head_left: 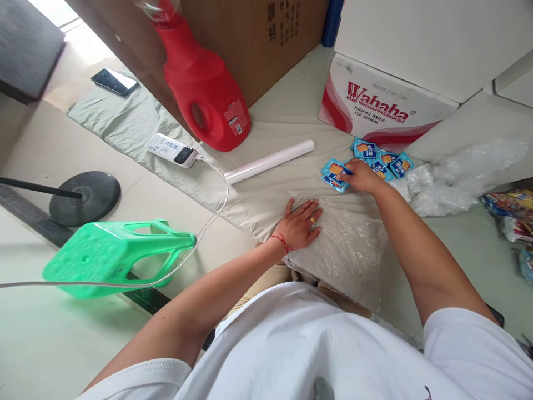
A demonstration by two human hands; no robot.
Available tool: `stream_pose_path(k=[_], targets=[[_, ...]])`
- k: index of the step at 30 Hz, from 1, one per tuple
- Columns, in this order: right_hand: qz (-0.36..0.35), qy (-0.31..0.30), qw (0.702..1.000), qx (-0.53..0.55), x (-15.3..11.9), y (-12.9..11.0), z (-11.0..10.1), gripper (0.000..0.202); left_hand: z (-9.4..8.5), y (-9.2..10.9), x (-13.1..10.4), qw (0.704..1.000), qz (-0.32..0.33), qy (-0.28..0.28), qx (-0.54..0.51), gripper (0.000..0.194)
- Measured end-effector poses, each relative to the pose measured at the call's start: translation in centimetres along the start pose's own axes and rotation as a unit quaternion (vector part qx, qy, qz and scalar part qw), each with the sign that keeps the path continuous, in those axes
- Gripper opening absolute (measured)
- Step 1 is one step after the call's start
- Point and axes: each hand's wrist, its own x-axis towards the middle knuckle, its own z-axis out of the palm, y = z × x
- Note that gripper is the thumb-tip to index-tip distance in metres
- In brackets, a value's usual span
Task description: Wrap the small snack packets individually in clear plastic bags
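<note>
Head view: blue snack packets (377,161) lie in a cluster on the grey cloth (275,122). Right hand (361,175) curls on one, apparently pinching it. Left hand (300,223) lies flat, open, on a clear plastic bag (350,250). Gathering step; next needs a lift toward the bag.

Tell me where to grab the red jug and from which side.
Grip the red jug by the built-in handle loop low on its body, where the oval hole opens. Come from the near left, facing the hole: a brown carton stands close behind it, and its top runs out of frame.

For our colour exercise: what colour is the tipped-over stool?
Bright green stool, clearest in the head view.
</note>
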Motion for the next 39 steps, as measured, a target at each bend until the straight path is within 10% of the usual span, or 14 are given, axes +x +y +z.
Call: stream_pose_path(k=[5, 14, 19, 25, 39], targets=[[-0.076, 0.113, 0.987, -0.08, -3.9, -1.2, -0.8, 0.023, -0.1, 0.0, -0.1, 1.0, 0.0, 0.004, -0.004, 0.059], [-0.141, 0.033, 0.985, -0.097, -11.6, -1.6, 1.2, 0.036, -0.1, 0.1, 0.0, 1.0, 0.0, 0.003, -0.006, 0.059], [-0.044, 0.124, 0.985, -0.112, -10.2, -0.2, 0.9, 0.053, 0.0, 0.0, -0.1, 1.0, 0.001, 0.0, -0.002, 0.06], [-0.066, 0.024, 0.975, -0.21, -9.3, -0.3, 2.6, 0.062, 0.0, 0.1, 0.0, 1.0, -0.002, 0.003, 0.001, 0.06], [0.038, 0.014, 0.982, -0.185, -6.3, 0.7, 1.1, 0.063, 0.1, 0.0, 0.0, 1.0, -0.001, 0.002, 0.005, 0.06]])
